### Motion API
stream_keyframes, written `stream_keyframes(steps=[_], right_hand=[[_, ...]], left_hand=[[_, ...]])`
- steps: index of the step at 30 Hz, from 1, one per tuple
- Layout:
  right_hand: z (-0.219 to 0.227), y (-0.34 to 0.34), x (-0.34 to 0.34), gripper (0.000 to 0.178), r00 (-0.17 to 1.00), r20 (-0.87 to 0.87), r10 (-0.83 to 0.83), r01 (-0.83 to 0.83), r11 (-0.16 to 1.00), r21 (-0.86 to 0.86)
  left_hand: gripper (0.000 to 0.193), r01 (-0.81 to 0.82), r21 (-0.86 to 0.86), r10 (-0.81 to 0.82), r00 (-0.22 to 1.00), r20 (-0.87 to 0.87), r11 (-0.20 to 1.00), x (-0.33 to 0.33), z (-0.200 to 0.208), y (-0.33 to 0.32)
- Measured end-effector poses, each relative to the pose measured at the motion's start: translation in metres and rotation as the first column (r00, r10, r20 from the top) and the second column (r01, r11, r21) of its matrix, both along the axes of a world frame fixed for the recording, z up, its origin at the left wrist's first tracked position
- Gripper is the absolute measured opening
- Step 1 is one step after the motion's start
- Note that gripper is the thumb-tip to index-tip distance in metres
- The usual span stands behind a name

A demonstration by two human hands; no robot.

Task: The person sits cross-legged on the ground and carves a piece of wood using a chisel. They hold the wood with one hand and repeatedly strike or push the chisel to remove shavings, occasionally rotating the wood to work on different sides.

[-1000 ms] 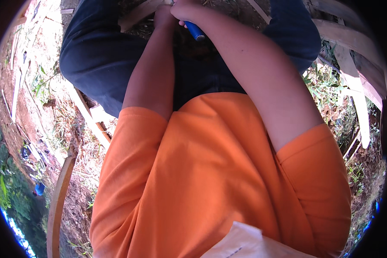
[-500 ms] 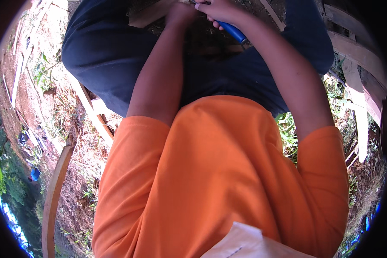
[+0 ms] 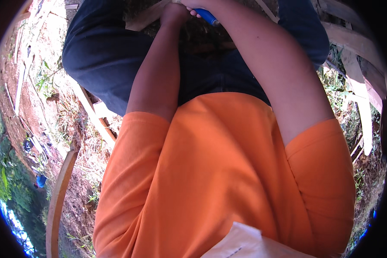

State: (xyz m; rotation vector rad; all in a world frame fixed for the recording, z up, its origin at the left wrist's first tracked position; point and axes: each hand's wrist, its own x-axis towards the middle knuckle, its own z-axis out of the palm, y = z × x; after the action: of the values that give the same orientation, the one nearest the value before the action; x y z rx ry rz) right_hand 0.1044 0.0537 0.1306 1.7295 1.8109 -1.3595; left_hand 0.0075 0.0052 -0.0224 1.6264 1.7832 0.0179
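Note:
At the top edge my right hand [image 3: 198, 6] is closed round a blue handle [image 3: 207, 16], whose butt end points back toward me. The working end of this tool lies out of view, so its kind does not show. Right beside it is my left hand [image 3: 174, 10], cut off by the upper edge with its fingers hidden. A pale wooden board [image 3: 145, 17] runs up to my left hand from the left, between my bent legs. Whether the left hand grips the board cannot be seen.
My dark trouser legs [image 3: 105, 47] frame the work on both sides. Wooden planks [image 3: 352, 41] lie at the right, and a curved-looking timber [image 3: 58, 206] stands out at the lower left. Dirt, dry grass and green plants surround me. A small blue shape [image 3: 41, 180] is far left.
My right hand and the blue handle have moved forward and left, so less of the hand shows. The right forearm has swung forward with it. My left hand has shifted slightly left.

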Motion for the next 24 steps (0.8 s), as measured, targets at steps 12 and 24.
stream_keyframes(steps=[12, 24], right_hand=[[-0.024, 0.037, 0.042, 0.033, 0.950, -0.099, -0.295, 0.307, 0.942, 0.137], [0.012, -0.021, 0.042, 0.039, 0.985, -0.133, -0.114, 0.104, 0.991, -0.080]], left_hand=[[0.062, -0.355, -0.146, 0.382, 0.881, 0.279, 0.924, -0.015, 0.060, -0.003], [0.075, -0.121, 0.334, 0.139, 0.990, -0.032, 0.935, 0.000, 0.070, -0.030]])
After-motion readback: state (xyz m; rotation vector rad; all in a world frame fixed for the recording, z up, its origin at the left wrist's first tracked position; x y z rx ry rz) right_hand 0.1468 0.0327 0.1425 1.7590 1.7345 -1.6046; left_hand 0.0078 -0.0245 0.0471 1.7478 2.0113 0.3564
